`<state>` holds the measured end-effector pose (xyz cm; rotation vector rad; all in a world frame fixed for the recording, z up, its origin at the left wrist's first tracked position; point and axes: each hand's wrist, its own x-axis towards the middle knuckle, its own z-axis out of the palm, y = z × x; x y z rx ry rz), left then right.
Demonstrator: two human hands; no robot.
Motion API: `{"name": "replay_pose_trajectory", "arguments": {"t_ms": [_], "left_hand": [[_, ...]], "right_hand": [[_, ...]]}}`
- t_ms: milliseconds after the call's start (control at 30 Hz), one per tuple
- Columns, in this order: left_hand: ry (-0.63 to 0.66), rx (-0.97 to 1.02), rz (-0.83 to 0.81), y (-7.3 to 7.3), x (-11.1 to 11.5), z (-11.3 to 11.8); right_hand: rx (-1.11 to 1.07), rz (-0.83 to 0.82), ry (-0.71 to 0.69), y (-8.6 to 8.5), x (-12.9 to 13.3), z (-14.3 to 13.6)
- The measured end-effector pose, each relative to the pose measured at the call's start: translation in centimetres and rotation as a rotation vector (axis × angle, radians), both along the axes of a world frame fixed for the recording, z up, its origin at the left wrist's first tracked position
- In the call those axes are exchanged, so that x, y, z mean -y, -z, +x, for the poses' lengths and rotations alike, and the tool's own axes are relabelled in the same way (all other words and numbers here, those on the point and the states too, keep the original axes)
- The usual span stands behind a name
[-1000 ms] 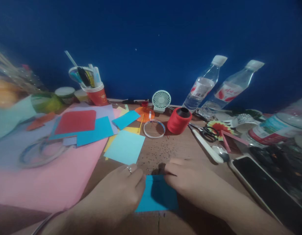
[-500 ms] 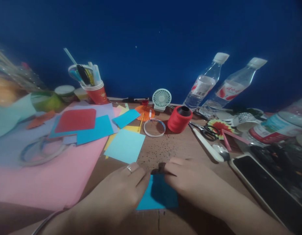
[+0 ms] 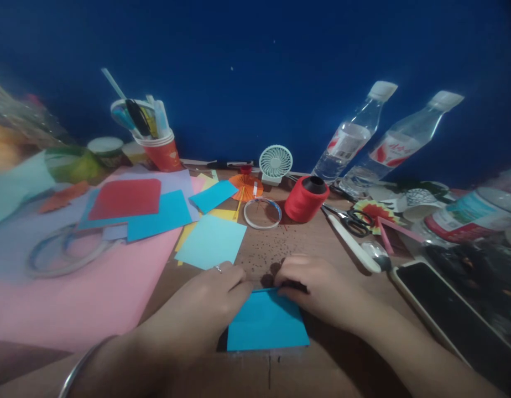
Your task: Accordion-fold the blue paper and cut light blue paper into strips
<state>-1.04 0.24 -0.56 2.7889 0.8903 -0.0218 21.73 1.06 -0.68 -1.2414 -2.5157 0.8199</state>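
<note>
A blue sheet of paper (image 3: 267,326) lies on the wooden table in front of me, with a narrow fold along its far edge. My left hand (image 3: 216,296) grips the far left corner, fingers bent together; a ring shows on one finger. At the far right corner, my right hand (image 3: 317,284) pinches the same edge between thumb and curled fingers. Just beyond the hands, small dark specks (image 3: 267,249) are scattered on the wood. A light blue square sheet (image 3: 212,241) rests close to my left fingers.
Pink paper (image 3: 126,287) and coloured sheets lie left, near a red cup of pens (image 3: 162,155). A tape roll (image 3: 262,214), small fan (image 3: 275,161) and red thread spool (image 3: 306,200) stand ahead. Scissors (image 3: 355,221), a white-handled tool (image 3: 353,243), bottles (image 3: 347,143) and a phone (image 3: 442,304) are right.
Both hands have shifted slightly away from me and a little apart. More of the blue paper shows, its far edge now visibly folded. The whole view has moved slightly.
</note>
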Motion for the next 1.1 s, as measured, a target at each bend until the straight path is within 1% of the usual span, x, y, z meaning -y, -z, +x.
{"name": "replay_pose_trajectory", "arguments": {"t_ms": [100, 200, 333, 400, 500, 567, 600, 700, 767, 833, 867, 933, 1033, 1100], "left_hand": [[0.009, 0.034, -0.025, 0.0, 0.1, 0.0], [0.016, -0.018, -0.035, -0.1, 0.0, 0.0], [0.016, -0.085, -0.027, -0.3, -0.3, -0.2], [0.003, -0.063, -0.046, -0.1, -0.6, -0.4], [-0.033, 0.028, -0.111, -0.1, -0.9, -0.5], [-0.114, 0.116, -0.183, -0.4, -0.9, -0.3], [-0.189, 0.164, -0.223, -0.6, -0.9, -0.2], [-0.485, 0.298, -0.39, -1.4, -0.8, 0.4], [-0.671, 0.438, -0.524, -1.5, -0.9, 0.6], [-0.783, 0.591, -0.631, -1.4, -1.1, 0.6], [-0.81, 0.644, -0.663, -1.2, -1.3, 0.6], [-0.821, 0.683, -0.712, -0.9, -1.5, 0.4], [-0.792, 0.648, -0.742, -0.8, -1.5, 0.2], [-0.768, 0.594, -0.716, -1.0, -1.4, 0.2]], "right_hand": [[-0.021, -0.044, 0.051, 0.0, -0.1, 0.1], [-0.03, -0.072, 0.108, 0.2, -0.1, 0.1], [-0.056, -0.04, 0.093, 0.7, 0.2, 0.3], [-0.076, -0.012, 0.085, 0.9, 0.5, 0.5], [-0.094, 0.026, 0.087, 1.1, 1.2, 0.6], [-0.128, 0.019, 0.129, 1.0, 1.6, 0.4], [-0.157, -0.017, 0.177, 0.9, 1.7, 0.3], [-0.328, -0.224, 0.398, 0.7, 1.9, -0.3], [-0.471, -0.354, 0.538, 0.6, 1.8, -0.7], [-0.564, -0.419, 0.619, 0.6, 1.6, -0.8], [-0.589, -0.425, 0.63, 0.7, 1.5, -0.8], [-0.601, -0.402, 0.609, 0.7, 1.3, -0.5], [-0.505, -0.335, 0.483, 0.6, 1.2, 0.4], [-0.416, -0.303, 0.418, 0.3, 1.2, 0.7]]}}
